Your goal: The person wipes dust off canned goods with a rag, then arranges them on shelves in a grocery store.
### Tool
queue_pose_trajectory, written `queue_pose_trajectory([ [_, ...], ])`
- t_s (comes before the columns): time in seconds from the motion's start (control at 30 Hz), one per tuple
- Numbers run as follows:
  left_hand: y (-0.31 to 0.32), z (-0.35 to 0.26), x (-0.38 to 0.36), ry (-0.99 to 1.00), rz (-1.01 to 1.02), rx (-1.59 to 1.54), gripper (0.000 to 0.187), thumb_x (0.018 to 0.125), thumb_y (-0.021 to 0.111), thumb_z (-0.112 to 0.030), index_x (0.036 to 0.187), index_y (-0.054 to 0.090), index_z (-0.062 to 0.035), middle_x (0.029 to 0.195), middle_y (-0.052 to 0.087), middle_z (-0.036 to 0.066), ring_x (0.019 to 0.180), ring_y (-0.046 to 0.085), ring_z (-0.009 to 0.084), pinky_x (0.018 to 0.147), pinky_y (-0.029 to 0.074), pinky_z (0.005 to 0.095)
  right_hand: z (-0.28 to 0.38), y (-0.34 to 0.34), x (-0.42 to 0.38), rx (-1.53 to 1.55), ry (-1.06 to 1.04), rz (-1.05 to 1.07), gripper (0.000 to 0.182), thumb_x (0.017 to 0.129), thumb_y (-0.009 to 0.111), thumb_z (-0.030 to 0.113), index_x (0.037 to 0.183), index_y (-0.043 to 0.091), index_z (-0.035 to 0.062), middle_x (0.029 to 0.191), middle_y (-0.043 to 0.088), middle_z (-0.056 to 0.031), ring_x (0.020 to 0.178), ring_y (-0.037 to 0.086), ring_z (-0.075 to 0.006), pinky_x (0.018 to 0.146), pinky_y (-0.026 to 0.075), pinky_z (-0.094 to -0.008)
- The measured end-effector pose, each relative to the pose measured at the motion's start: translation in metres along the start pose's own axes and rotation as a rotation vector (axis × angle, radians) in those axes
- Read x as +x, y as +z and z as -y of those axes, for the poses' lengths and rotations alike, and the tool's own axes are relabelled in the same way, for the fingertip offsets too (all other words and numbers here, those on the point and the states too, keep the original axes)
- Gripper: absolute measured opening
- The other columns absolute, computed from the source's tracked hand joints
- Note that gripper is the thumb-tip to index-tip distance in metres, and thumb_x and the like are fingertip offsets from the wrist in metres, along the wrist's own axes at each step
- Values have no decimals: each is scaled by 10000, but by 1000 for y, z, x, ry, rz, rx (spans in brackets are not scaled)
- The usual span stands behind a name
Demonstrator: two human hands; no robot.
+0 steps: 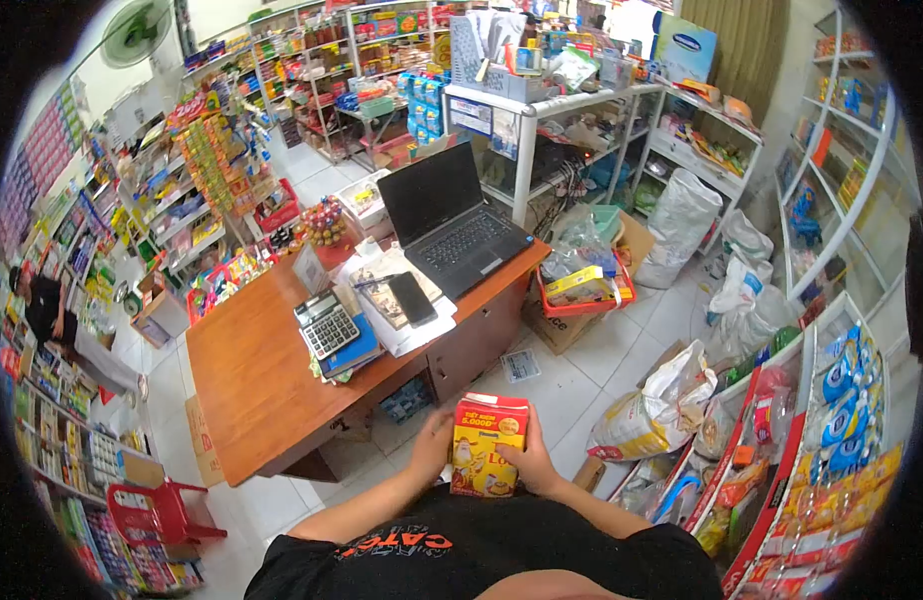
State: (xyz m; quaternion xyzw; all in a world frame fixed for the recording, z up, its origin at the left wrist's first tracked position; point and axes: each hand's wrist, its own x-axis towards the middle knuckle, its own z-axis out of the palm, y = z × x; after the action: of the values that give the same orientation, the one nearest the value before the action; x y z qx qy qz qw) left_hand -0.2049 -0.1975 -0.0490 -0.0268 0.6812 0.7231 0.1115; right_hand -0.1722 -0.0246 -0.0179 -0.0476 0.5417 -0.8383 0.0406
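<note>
A red and yellow printed box (487, 450) is held upright in front of my chest, its printed face turned towards me. My right hand (532, 464) grips its right side, the thumb lying over the front. My left hand (434, 446) is at the left side, its fingers partly hidden along the box edge. Just beyond the box stands a wooden desk (252, 370). On it are a calculator (328, 326) on a blue book (354, 350), a black phone (412, 298) on papers (434, 330), and an open laptop (457, 225).
A red basket (589, 297) with packaging sits on a carton (557, 328) right of the desk. Sacks (650, 415) and low shelves (772, 450) of goods line my right. A red plastic chair (167, 510) stands at left, and a person (52, 315) is near the left shelves.
</note>
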Motion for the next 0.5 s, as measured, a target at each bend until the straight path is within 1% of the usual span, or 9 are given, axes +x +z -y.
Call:
queue_pose_trajectory([
  [0.1,-16,32,-3,-429,258,-269,294,903,400,-179,1125,504,-17,1079,567,120,972,555,204,812,450,300,0,6,1,-113,-102,-61,853,720,667,97,1346,96,-1,1242,382,-132,1154,398,-195,963,336,-331],
  [0.13,-12,-10,-6,-571,310,-207,325,896,427,-201,1167,482,-29,1121,555,125,1019,545,227,844,454,331,5,13,3,-195,-147,-72,840,714,679,111,1336,127,-12,1244,381,-132,1157,394,-192,966,332,-331],
  [0.17,-16,-12,2,-557,376,-335,338,895,438,-219,1172,478,-31,1131,548,120,1023,542,228,849,452,337,12,19,9,-278,-198,-81,828,708,690,126,1325,158,-23,1245,380,-132,1161,390,-190,969,329,-330],
  [0.23,-26,-6,26,-523,504,-588,366,891,460,-256,1184,471,-37,1153,535,110,1031,538,229,859,449,350,34,35,14,-673,-433,-32,849,664,741,210,1295,231,-41,1160,451,-184,1071,482,-272,905,384,-359],
  [0.3,-35,27,53,-194,826,-608,412,888,456,-338,1190,468,-57,1189,507,104,1066,517,238,882,437,380,44,50,19,-918,-646,26,880,644,758,249,1297,241,-36,1105,481,-211,1004,520,-325,861,412,-378],
  [0.33,-31,-5,52,-151,925,-462,517,869,426,-465,1201,454,-70,1204,493,110,1100,492,258,912,415,413,55,62,20,-987,-773,-22,926,616,775,283,1300,239,-37,1045,505,-231,917,536,-381,804,433,-404],
  [0.43,-28,-9,43,-234,936,-493,525,864,415,-480,1191,463,-71,1200,498,114,1091,497,268,911,413,422,37,64,26,-810,-828,-73,933,614,774,279,1310,228,-22,1088,488,-226,951,521,-378,831,413,-428],
  [0.47,-33,-1,38,-298,912,-525,528,862,411,-485,1187,467,-72,1199,499,115,1088,499,271,911,413,424,19,61,23,-661,-647,-72,933,624,765,267,1327,209,9,1152,447,-230,1011,486,-386,868,386,-448],
  [0.5,-40,6,35,-358,890,-548,532,861,408,-490,1183,470,-72,1198,501,117,1085,500,274,910,412,427,24,62,28,-682,-729,-28,931,627,763,262,1331,205,18,1172,432,-228,1032,473,-383,879,378,-448],
])
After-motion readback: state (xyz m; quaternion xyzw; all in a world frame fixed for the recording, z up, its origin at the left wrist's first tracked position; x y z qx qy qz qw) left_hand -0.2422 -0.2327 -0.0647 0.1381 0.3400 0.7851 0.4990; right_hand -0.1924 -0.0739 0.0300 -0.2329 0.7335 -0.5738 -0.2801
